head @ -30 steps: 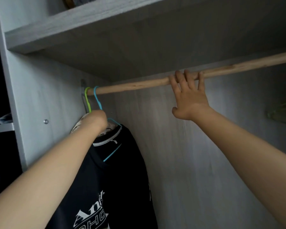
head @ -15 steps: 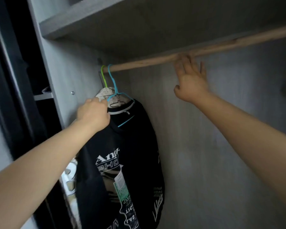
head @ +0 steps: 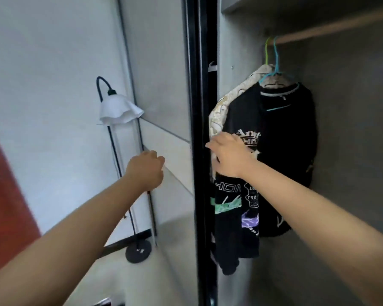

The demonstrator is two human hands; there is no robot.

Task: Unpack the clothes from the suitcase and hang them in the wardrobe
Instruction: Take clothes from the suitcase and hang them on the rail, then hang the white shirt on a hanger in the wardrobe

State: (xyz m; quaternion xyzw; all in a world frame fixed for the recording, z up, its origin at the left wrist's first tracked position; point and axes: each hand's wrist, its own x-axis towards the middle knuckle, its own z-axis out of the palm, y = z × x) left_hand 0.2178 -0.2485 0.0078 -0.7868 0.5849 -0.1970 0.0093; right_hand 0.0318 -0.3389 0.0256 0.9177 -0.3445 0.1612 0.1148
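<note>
A black printed T-shirt [head: 281, 129] hangs on a blue hanger [head: 275, 56] from the wooden rail [head: 332, 29] at the wardrobe's left end. Behind it a cream patterned garment [head: 221, 111] hangs on a green hanger [head: 266, 49]. My right hand [head: 228, 155] lies with straight fingers on the front of the black T-shirt. My left hand [head: 145, 168] is curled at the outer edge of the grey wardrobe door [head: 164, 85] and seems to grip it. No suitcase is in view.
A black door frame [head: 197, 129] stands between the door and the open compartment. A floor lamp [head: 117, 111] with a white shade stands by the wall to the left. A red surface [head: 5, 206] is at the far left. A shelf runs above the rail.
My view has swung left and pulled back. My right hand left the rail and dropped onto the black T-shirt. My left hand left the hanger's neck and went to the door edge.
</note>
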